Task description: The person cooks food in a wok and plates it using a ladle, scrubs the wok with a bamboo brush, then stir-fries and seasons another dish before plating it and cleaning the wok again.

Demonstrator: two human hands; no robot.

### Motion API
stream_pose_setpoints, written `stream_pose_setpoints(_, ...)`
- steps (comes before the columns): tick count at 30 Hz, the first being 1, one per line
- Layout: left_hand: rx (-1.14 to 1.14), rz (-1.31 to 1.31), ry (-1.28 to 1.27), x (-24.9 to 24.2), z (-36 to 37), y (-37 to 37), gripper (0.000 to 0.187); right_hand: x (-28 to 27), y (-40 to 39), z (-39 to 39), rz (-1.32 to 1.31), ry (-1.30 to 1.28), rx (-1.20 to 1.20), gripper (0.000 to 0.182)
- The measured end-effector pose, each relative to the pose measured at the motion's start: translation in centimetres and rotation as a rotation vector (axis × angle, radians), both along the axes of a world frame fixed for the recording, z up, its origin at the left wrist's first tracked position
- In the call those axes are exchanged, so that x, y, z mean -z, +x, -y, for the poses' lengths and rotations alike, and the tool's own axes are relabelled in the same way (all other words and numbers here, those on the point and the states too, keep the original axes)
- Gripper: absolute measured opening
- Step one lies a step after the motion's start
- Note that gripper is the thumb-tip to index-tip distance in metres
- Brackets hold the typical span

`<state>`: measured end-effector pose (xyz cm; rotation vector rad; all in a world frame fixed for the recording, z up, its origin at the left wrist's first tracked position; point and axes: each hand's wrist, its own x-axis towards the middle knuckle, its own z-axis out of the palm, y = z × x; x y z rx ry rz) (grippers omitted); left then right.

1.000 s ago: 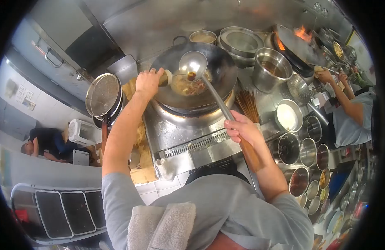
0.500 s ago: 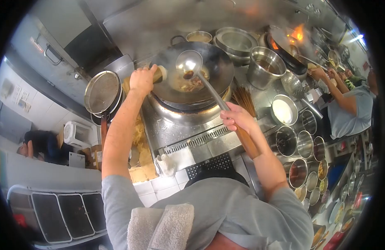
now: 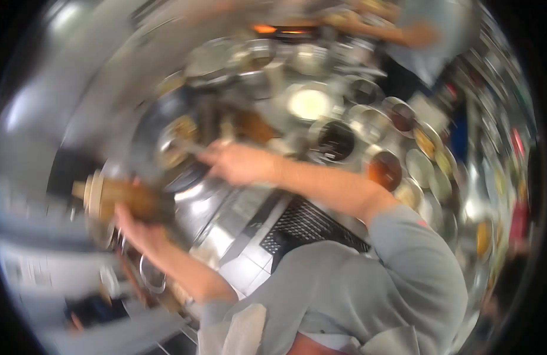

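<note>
The whole view is smeared by motion. My left hand [image 3: 140, 228] grips a brown squeeze bottle [image 3: 128, 198] with a pale cap, left of the wok. The cap points left, away from the wok. My right hand [image 3: 238, 163] is closed around the handle of a metal ladle [image 3: 171, 152], whose bowl is inside the dark wok [image 3: 144, 133]. Brownish food [image 3: 183, 126] lies in the wok beside the ladle bowl; its kind is too blurred to tell.
Right of the wok stand a pan of white contents [image 3: 309, 104], a pot of dark liquid [image 3: 336, 141] and a red-orange container [image 3: 384, 170] among several others. Another person [image 3: 430, 35] works by a flame [image 3: 264, 28] at the back. A black perforated mat [image 3: 297, 228] lies in front.
The camera view has swung round sharply. My left hand has carried the bottle from over the wok's edge out to the left. The ladle stays in my right hand, in the wok.
</note>
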<state>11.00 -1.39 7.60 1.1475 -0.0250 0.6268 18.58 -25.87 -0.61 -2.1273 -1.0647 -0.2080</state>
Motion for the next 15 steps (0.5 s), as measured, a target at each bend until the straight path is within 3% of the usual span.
stream_pose_setpoints(2,0.070,-0.007,0.034,3.1,6.4,-1.7,0.075,-3.5,-10.2,9.1,-0.094,0.327,0.052,0.038)
stream_pose_setpoints(4,0.390,0.023,0.035,6.0,13.7,-2.2,0.074,0.3,-16.6,18.5,-0.284,0.466,0.208,0.034)
stream_pose_setpoints(5,0.510,0.013,-0.003,6.6,18.7,-2.7,0.070,2.5,-20.0,22.9,-0.216,0.516,0.593,0.027)
stream_pose_setpoints(6,0.607,0.003,-0.039,6.8,23.9,-3.1,0.066,5.9,-22.8,28.3,0.118,0.371,0.976,0.026)
stream_pose_setpoints(7,0.644,-0.047,-0.053,7.6,28.2,-3.2,0.063,11.0,-27.4,33.7,-0.306,0.818,1.371,0.028)
stream_pose_setpoints(8,0.671,-0.089,-0.063,8.3,32.3,-2.5,0.061,9.6,-30.6,37.1,0.113,0.500,1.813,0.035)
stream_pose_setpoints(9,0.821,-0.050,-0.026,8.3,36.2,-1.5,0.058,10.1,-33.5,41.2,0.261,0.602,1.880,0.042)
stream_pose_setpoints(11,0.879,0.038,0.119,9.3,43.7,-0.2,0.056,10.7,-36.8,45.7,0.227,0.162,2.159,0.071)
stream_pose_setpoints(15,0.919,0.161,0.596,12.7,53.8,0.7,0.069,12.6,-37.0,49.6,0.050,0.091,1.989,0.098)
